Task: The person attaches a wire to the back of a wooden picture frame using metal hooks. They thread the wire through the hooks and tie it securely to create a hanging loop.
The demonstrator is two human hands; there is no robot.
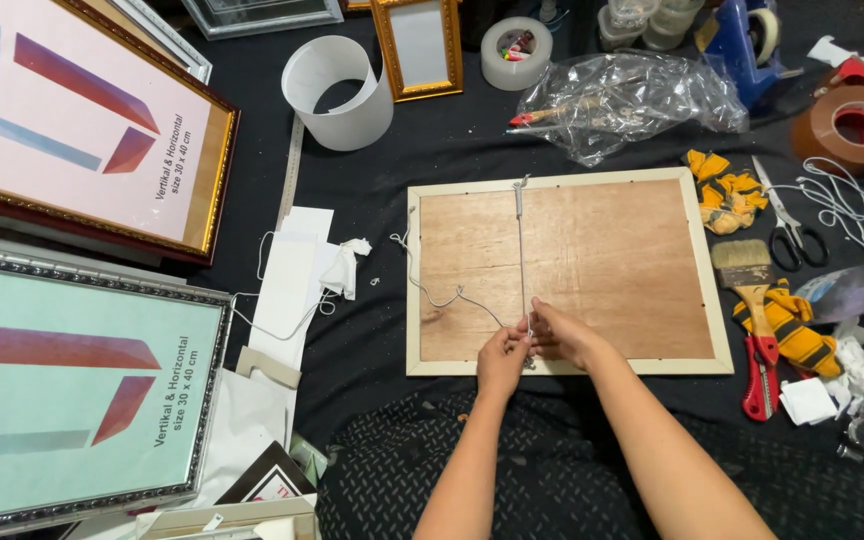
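Both hands meet at the near edge of the picture frame [569, 272], which lies face down with its brown backing up: the left hand [503, 360] and right hand [558, 334] each pinch the white string [522, 250], which runs straight away from them up the board to the far edge (a loose tail curls off to the left). Around it the black cloth [452, 140] is crowded with a brush [749, 275], scissors [790, 228] and tape rolls.

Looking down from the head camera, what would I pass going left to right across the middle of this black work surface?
Silver-framed picture → white paper strips → left hand and right hand pinching the white cord over the frame's wooden back → paintbrush → scissors.
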